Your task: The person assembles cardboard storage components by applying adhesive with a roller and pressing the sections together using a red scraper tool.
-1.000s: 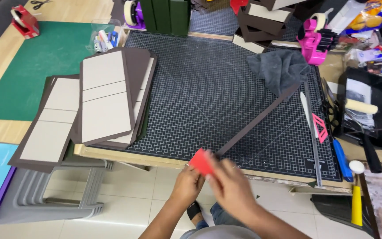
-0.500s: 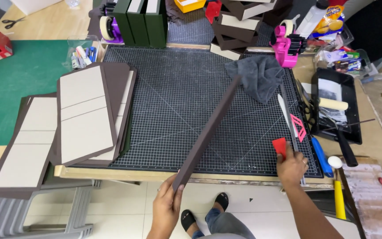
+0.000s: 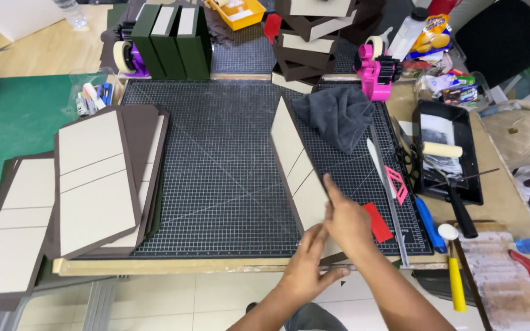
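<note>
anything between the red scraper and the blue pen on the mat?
Yes. In the head view a long metal ruler lies between the red scraper and the blue pen, running down the mat's right side.
</note>
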